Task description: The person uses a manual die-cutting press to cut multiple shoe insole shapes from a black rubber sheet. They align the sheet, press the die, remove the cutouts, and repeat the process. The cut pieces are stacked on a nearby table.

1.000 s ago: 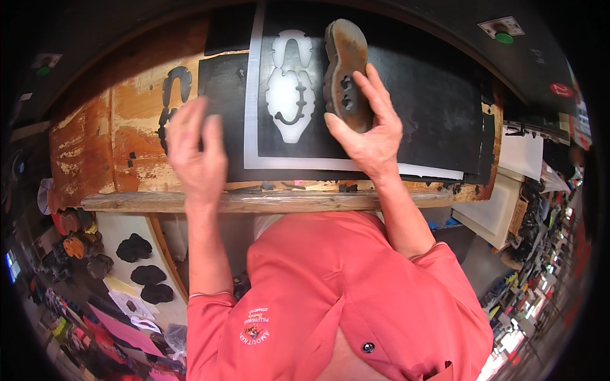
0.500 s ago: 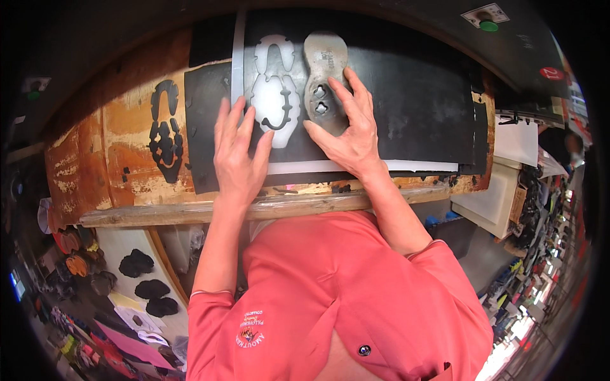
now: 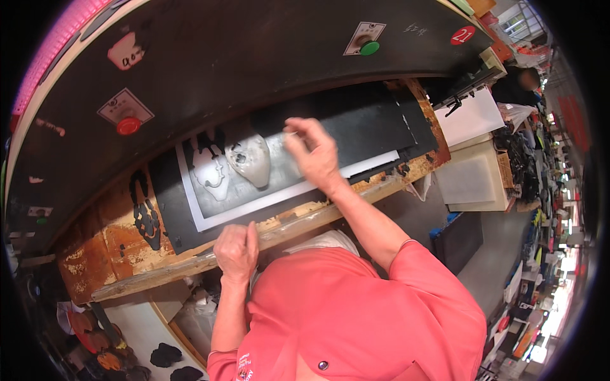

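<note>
A grey sole-shaped die point(image 3: 257, 166) with small openings lies on the black sheet point(image 3: 356, 120). Close on its left is a white sole-shaped cut-out outline point(image 3: 215, 181) in the same sheet. My right hand point(image 3: 312, 151) hovers right of the die, apart from it. Its fingers are loosely bent and spread from the thumb, slightly blurred, with nothing held. By the front wooden edge point(image 3: 279, 227) of the bench, my left hand point(image 3: 236, 251) is closed with its fingers curled in and its thumb up. No object shows in it.
A black machine beam point(image 3: 241, 57) spans the far side, with a red button point(image 3: 128, 125) and a green button point(image 3: 369, 47). Black cut-out pieces point(image 3: 146, 216) lie on the worn board at left. A white cabinet point(image 3: 470, 178) stands at right.
My right hand has left the die and lifted off to its right. My left hand has drawn back to the bench's front edge and closed. The view has turned, showing more of the beam.
</note>
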Demonstrator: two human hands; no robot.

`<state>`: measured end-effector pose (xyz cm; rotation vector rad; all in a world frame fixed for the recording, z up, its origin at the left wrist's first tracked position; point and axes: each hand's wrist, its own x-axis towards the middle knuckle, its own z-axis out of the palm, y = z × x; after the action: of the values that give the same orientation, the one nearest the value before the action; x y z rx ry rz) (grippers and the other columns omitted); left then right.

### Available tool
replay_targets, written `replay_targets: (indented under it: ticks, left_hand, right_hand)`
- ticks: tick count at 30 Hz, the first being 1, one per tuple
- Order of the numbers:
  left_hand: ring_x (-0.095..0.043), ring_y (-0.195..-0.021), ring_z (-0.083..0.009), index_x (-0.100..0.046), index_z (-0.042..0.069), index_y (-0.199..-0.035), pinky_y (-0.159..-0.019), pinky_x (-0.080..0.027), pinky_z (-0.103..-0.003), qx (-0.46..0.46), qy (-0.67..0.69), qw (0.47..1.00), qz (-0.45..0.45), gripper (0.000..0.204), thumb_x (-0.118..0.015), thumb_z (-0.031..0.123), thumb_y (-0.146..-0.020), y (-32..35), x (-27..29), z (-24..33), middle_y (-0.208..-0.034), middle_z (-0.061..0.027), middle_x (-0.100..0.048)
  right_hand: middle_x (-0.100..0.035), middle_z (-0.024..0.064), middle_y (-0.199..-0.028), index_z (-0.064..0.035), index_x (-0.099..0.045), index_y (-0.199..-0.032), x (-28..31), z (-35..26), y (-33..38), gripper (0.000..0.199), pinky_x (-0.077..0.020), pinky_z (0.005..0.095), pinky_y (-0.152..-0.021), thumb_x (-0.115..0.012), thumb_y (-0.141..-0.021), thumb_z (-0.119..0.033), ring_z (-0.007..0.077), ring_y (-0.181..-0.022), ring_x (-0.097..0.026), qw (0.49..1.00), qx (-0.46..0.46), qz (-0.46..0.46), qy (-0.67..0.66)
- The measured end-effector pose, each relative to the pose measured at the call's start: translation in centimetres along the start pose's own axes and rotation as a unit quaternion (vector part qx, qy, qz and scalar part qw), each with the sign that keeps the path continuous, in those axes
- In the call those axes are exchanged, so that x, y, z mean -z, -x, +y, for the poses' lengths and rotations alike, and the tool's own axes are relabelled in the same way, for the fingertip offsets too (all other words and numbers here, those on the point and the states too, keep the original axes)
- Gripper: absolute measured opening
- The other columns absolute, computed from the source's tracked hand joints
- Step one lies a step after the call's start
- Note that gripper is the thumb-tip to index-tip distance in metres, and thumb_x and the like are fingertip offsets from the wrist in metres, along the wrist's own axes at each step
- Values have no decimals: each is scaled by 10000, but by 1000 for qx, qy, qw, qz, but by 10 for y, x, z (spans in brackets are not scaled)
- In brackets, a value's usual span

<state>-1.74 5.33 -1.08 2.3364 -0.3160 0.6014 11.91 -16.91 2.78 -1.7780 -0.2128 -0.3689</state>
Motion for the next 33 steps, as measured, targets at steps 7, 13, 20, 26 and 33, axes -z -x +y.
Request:
replay_targets:
  ticks: [7,13,20,26,33]
  left_hand:
    - [-587,-646,-395,-560,23,-721,-606,-473,-483,32,-71,996,37,322,-763,111,-956,8,-2,-1,-700,-171,-580]
    - [-576,-655,-406,-541,16,-724,-603,-463,-478,28,-45,996,71,332,-746,103,-971,9,-4,0,-700,-182,-572]
    - [-596,-666,-403,-563,1,-743,-619,-484,-451,35,-53,996,55,325,-740,126,-985,4,-6,1,-717,-184,-590]
    - [-601,-670,-399,-565,10,-742,-619,-478,-458,25,-72,995,69,333,-747,147,-986,7,-6,-2,-721,-177,-589]
    - [-662,-750,-384,-607,17,-733,-677,-519,-479,79,-84,993,30,348,-744,225,-977,8,-5,4,-773,-163,-658]
  right_hand:
    - [-663,-28,-847,13,-688,-982,102,-24,-64,184,-477,223,-707,-683,-1058,-154,46,-784,-564,960,177,201,83]
    - [-640,63,-742,-11,-694,-907,126,2,11,199,-507,325,-674,-738,-999,-182,131,-686,-585,982,58,145,108]
    - [-644,120,-705,-31,-668,-777,102,37,88,157,-508,435,-609,-727,-900,-109,329,-642,-650,952,86,38,293]
    - [-656,110,-705,-42,-674,-772,101,32,84,196,-509,434,-608,-743,-910,-163,323,-634,-652,950,41,26,310]
    - [-616,95,-672,-25,-692,-796,106,39,91,192,-488,372,-595,-761,-921,-153,230,-577,-592,960,57,35,272]
